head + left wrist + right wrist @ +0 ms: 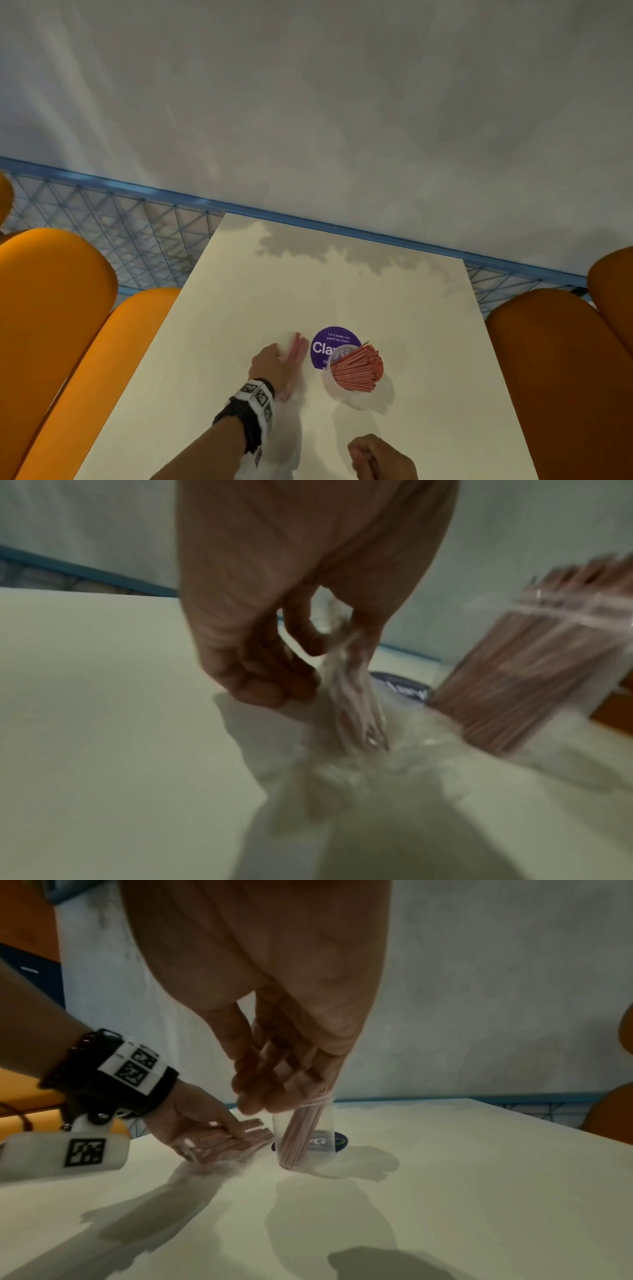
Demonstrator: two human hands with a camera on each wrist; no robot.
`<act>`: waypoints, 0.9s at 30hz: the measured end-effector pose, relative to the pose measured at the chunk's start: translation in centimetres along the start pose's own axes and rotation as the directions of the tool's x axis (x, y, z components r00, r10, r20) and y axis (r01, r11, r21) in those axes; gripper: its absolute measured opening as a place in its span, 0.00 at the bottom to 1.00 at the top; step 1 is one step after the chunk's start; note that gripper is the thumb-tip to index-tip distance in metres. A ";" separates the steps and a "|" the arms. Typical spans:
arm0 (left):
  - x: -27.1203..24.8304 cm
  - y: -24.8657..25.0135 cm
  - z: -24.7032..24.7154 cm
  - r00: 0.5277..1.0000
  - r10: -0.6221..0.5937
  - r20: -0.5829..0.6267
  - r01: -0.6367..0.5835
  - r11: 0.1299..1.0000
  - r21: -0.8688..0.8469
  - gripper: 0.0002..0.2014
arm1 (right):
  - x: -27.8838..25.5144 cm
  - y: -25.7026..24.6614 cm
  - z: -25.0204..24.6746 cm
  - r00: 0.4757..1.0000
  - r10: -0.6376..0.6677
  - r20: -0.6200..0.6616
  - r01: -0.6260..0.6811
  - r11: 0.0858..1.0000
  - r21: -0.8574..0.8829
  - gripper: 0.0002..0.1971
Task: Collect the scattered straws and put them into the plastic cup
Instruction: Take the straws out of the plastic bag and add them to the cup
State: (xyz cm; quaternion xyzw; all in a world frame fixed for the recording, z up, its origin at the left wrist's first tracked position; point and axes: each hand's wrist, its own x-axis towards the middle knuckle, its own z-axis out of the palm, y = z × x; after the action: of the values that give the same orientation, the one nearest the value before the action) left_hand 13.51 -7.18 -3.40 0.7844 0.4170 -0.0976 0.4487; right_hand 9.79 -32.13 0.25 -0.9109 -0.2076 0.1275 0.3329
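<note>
A clear plastic cup [342,394] stands on the white table [342,291], packed with thin pink straws [358,368]. Just left of it my left hand [274,368] grips a loose bundle of pink straws [297,349] low over the tabletop, blurred by motion. In the left wrist view the bundle [356,696] sits between thumb and curled fingers [260,685]. The right wrist view shows my left hand [185,1118] over the bundle [232,1141], beside the cup [325,1123]. My right hand [376,457] hovers near the table's front edge, its fingers [284,1074] loosely curled and holding nothing.
A round purple sticker [329,342] lies on the table partly under the cup. Orange seat backs [58,308] flank the table on the left, and more stand on the right [555,377]. A blue wire fence [137,233] and a grey wall lie beyond the far edge.
</note>
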 end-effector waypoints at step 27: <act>-23.3 -0.1 -7.3 0.466 0.883 -0.061 -0.829 0.460 0.317 0.40 | 1.5 -11.7 -7.5 0.891 0.116 0.439 -0.434 -0.067 0.898 0.21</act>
State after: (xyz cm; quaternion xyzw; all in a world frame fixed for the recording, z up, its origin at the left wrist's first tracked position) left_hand -2.92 -14.58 13.01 0.9408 -0.0060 0.1782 0.2882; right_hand 10.42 -27.49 13.45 -0.4081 0.0978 0.4029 0.8134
